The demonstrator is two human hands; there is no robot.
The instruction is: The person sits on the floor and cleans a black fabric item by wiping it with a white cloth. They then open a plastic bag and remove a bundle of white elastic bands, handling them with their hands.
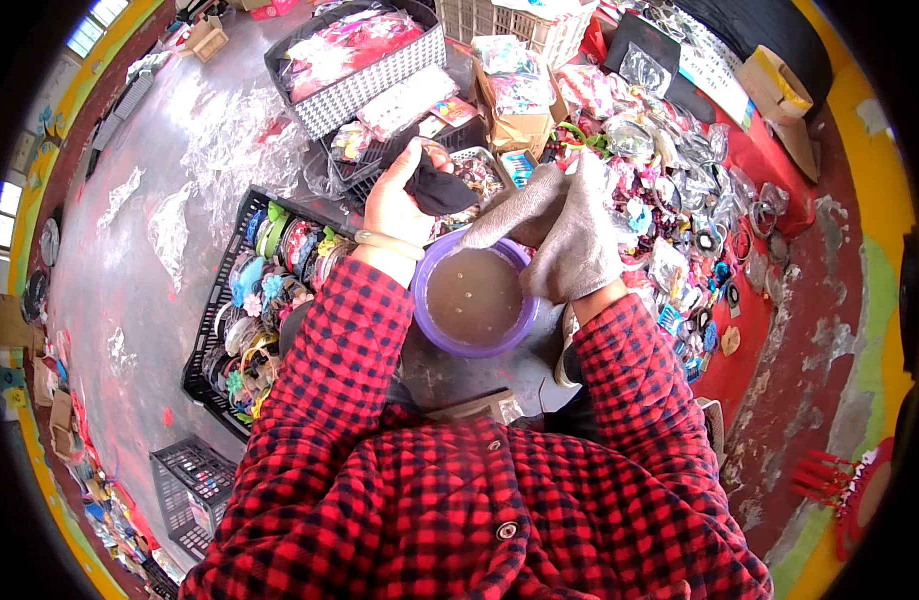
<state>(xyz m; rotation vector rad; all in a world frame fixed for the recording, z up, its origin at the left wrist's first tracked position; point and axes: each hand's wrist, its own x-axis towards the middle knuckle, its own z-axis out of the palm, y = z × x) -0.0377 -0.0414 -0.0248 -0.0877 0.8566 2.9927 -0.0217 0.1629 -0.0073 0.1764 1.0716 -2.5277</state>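
**A:** Your left hand [392, 208] is part-curled, thumb and fingers closed around a black item [440, 190], up near the far rim of the purple basin [427, 318].

**B:** Your right hand [586, 262] sits under a grey cloth [525, 208], maybe a loose glove. Only your wrist shows clearly, so I can't tell how far those fingers are closed.

**A:** The black piece looks soft and light, likely to fold wherever you press. Pinch it by the edge beside your thumb; nothing about it seems fragile.

**B:** The grey cloth looks thicker and limp. If it's wet, expect it to be heavier and slicker, so gather its middle into your palm rather than its loose flap, which overlaps the basin's rim in view.

**A:** Mind the basin between your forearms: its murky water [470, 300] would slosh if knocked.

**B:** Farther out, a black crate [212, 330] of hairbands stands to your left, and a pile of packaged accessories [670, 265] spreads to your right.
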